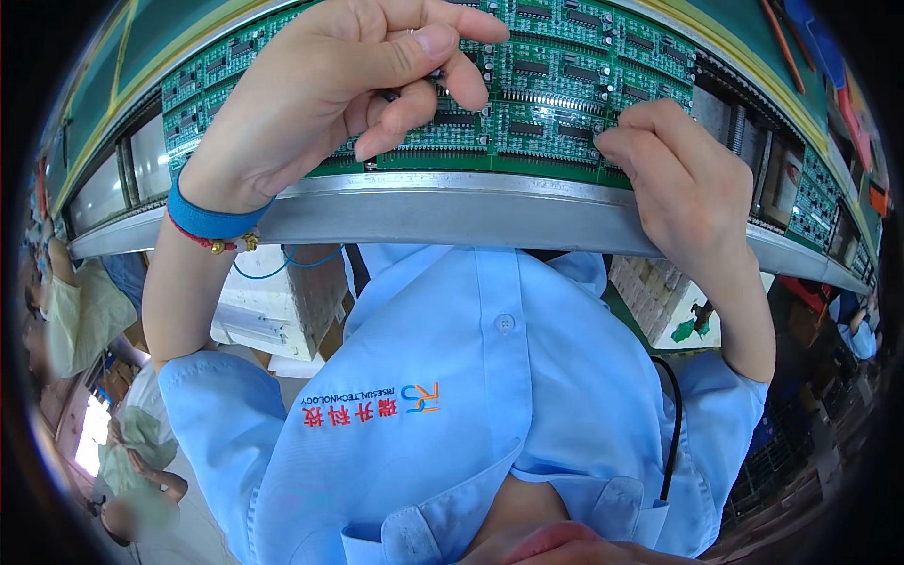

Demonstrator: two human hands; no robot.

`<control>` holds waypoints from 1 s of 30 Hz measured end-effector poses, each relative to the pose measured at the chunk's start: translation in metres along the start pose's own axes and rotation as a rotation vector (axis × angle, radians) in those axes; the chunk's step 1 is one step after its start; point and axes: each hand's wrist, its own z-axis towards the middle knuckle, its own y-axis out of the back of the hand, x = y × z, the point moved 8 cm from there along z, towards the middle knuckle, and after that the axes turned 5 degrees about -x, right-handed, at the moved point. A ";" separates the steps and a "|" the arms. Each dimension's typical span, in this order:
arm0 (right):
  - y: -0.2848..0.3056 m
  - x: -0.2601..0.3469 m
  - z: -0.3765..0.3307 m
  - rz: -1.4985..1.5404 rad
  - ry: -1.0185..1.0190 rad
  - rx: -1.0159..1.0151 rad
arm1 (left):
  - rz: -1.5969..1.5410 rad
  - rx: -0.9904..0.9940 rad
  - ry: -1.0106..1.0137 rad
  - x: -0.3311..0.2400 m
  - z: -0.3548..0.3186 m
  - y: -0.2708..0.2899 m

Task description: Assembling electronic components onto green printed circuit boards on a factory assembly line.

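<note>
A green circuit board panel (549, 146), set with black chips, small cylinders and rows of pins, lies in front of me on a metal-edged line. My left hand (348, 89) hovers over its left half, palm partly turned up. Thumb and curled fingers hold small dark components (436, 74), whose exact kind I cannot tell. On the right part of the panel, my right hand (683, 174) has thumb and forefinger pinched together at the board's surface. Whatever sits between those fingertips is hidden. A blue wrist strap (215, 209) circles my left wrist.
A metal rail (452, 202) runs along the line's near edge, between me and the board. Another green board (815, 200) lies farther right on the line. White blocks (282, 306) stand below the rail. Other people (89, 311) are at the far left and right.
</note>
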 end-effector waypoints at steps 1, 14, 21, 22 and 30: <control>0.003 0.001 0.002 0.000 0.008 -0.001 | -0.073 0.024 0.009 0.001 0.000 0.001; 0.008 -0.124 0.118 -0.123 -0.315 0.105 | -0.055 -0.092 0.078 0.001 -0.017 -0.014; -0.084 -0.129 0.187 0.241 -0.122 0.262 | 0.028 -0.124 -0.010 0.008 -0.012 0.012; -0.095 -0.127 0.203 0.188 -0.042 0.248 | 0.032 -0.142 -0.031 0.006 -0.018 0.018; -0.075 -0.114 0.201 0.034 -0.063 0.124 | 0.132 -0.148 -0.078 0.009 -0.020 0.031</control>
